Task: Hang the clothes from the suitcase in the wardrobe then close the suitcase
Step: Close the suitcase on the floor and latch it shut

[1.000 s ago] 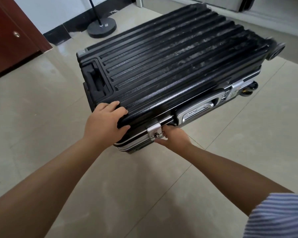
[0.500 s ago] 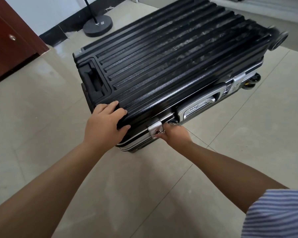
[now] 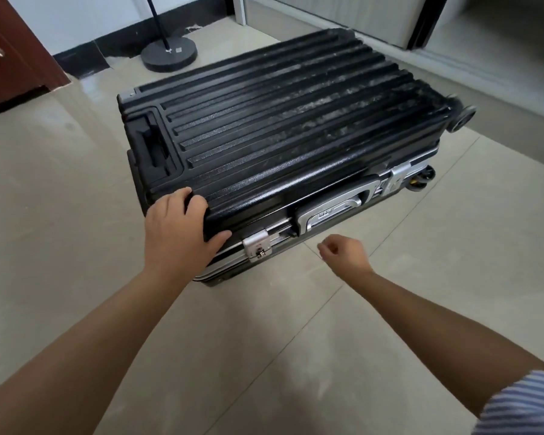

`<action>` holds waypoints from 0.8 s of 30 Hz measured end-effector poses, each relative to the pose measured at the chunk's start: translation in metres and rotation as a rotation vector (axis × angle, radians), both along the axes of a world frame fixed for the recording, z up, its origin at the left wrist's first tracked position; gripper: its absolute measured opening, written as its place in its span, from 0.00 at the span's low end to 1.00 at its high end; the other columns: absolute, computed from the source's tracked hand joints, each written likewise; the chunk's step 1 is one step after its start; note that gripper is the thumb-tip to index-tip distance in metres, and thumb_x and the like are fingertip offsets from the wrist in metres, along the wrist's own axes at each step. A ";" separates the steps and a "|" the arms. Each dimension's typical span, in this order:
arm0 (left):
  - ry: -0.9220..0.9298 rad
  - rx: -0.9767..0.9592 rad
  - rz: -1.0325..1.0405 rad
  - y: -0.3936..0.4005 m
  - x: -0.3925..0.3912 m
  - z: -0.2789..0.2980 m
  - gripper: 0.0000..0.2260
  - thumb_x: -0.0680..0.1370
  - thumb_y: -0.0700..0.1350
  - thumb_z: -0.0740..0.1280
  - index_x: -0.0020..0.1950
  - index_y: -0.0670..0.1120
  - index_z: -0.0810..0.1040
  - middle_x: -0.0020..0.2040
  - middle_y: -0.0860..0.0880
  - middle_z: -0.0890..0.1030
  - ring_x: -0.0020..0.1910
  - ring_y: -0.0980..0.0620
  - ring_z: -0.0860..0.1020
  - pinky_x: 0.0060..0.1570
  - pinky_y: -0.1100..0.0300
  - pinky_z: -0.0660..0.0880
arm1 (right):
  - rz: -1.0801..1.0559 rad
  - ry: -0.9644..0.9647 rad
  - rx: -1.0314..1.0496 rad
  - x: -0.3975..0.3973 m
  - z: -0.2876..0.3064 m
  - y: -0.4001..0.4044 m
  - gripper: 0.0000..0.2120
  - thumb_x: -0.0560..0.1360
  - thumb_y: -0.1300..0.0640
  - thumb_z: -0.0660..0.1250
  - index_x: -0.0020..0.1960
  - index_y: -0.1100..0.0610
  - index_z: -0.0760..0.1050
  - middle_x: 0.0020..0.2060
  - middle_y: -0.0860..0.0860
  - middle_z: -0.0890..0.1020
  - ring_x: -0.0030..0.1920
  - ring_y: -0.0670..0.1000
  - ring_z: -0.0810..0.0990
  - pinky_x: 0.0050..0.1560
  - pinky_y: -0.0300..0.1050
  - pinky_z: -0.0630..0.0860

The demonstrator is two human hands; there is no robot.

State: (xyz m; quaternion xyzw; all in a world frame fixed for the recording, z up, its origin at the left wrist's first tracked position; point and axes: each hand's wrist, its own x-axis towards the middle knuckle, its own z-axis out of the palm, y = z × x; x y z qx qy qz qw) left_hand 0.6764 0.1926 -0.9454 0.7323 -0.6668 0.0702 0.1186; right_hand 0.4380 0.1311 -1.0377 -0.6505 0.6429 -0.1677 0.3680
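A black ribbed hard-shell suitcase lies flat on the tiled floor with its lid down. Its silver front latch sits flush against the frame, and a second silver latch shows further right beside the silver side handle. My left hand rests on the near left corner of the lid, fingers over the top and thumb on the front edge. My right hand hangs in the air just right of the front latch, fingers curled, touching nothing. No clothes are in view.
A round black stand base with a thin pole stands on the floor behind the suitcase. A dark red door is at the far left. A sliding door frame runs along the back right. Beige floor tiles surround the suitcase.
My right hand has let go of the front latch and drawn back to the right and towards me. The latch now lies flat. My left hand stays on the lid corner.
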 end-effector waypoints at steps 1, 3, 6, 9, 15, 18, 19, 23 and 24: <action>-0.013 0.017 0.025 -0.001 -0.004 0.002 0.22 0.62 0.49 0.79 0.44 0.36 0.77 0.52 0.33 0.78 0.50 0.32 0.76 0.50 0.40 0.72 | -0.175 -0.080 0.007 -0.012 0.001 -0.011 0.11 0.77 0.58 0.61 0.46 0.66 0.77 0.37 0.57 0.79 0.40 0.54 0.75 0.44 0.47 0.75; -0.051 0.022 0.018 -0.007 -0.010 0.003 0.23 0.61 0.51 0.78 0.44 0.37 0.77 0.50 0.34 0.78 0.50 0.33 0.77 0.51 0.39 0.71 | -0.505 -0.323 0.032 -0.034 0.013 -0.039 0.12 0.78 0.58 0.60 0.53 0.66 0.74 0.35 0.54 0.76 0.37 0.52 0.76 0.52 0.54 0.78; -0.095 0.024 -0.104 -0.021 -0.023 0.002 0.24 0.61 0.50 0.79 0.48 0.37 0.78 0.53 0.34 0.78 0.52 0.34 0.77 0.52 0.37 0.72 | -0.703 -0.494 0.023 -0.053 0.033 -0.081 0.15 0.79 0.55 0.58 0.63 0.60 0.68 0.40 0.49 0.73 0.34 0.45 0.70 0.51 0.49 0.76; -0.046 0.065 -0.121 -0.039 -0.036 0.006 0.23 0.65 0.50 0.76 0.55 0.39 0.77 0.59 0.36 0.76 0.59 0.35 0.74 0.56 0.40 0.70 | -0.736 -0.477 -0.052 -0.059 0.030 -0.101 0.11 0.78 0.60 0.57 0.59 0.57 0.70 0.46 0.51 0.73 0.36 0.48 0.71 0.40 0.43 0.72; -0.113 0.053 -0.107 -0.055 -0.043 0.012 0.22 0.59 0.53 0.79 0.39 0.39 0.75 0.36 0.40 0.76 0.36 0.39 0.76 0.35 0.50 0.74 | -0.620 -0.320 -0.016 -0.075 0.011 -0.107 0.18 0.75 0.60 0.65 0.64 0.62 0.69 0.52 0.58 0.77 0.45 0.52 0.73 0.48 0.45 0.70; -0.135 0.079 -0.089 -0.055 -0.048 0.013 0.22 0.59 0.54 0.78 0.38 0.38 0.74 0.35 0.40 0.75 0.34 0.40 0.75 0.35 0.51 0.74 | -0.541 -0.126 -0.130 -0.086 0.009 -0.110 0.21 0.73 0.59 0.68 0.63 0.64 0.69 0.57 0.58 0.77 0.55 0.55 0.76 0.51 0.43 0.69; -0.141 0.088 -0.090 -0.055 -0.049 0.013 0.22 0.60 0.55 0.77 0.38 0.39 0.74 0.35 0.40 0.75 0.34 0.41 0.75 0.35 0.51 0.74 | -0.525 -0.120 -0.158 -0.089 0.007 -0.110 0.22 0.73 0.58 0.69 0.63 0.64 0.68 0.57 0.57 0.77 0.56 0.55 0.75 0.51 0.41 0.68; -0.135 0.075 -0.093 -0.057 -0.049 0.014 0.23 0.62 0.57 0.76 0.37 0.39 0.74 0.35 0.40 0.74 0.34 0.41 0.75 0.35 0.52 0.73 | -0.437 0.018 -0.235 -0.093 0.002 -0.119 0.18 0.72 0.54 0.70 0.53 0.67 0.73 0.51 0.60 0.79 0.51 0.58 0.77 0.48 0.45 0.70; -0.138 0.062 -0.099 -0.058 -0.048 0.014 0.23 0.63 0.59 0.74 0.37 0.39 0.74 0.34 0.41 0.74 0.34 0.41 0.75 0.35 0.52 0.73 | -0.442 0.015 -0.240 -0.093 0.001 -0.120 0.17 0.72 0.54 0.70 0.51 0.68 0.74 0.49 0.62 0.79 0.50 0.60 0.77 0.47 0.48 0.71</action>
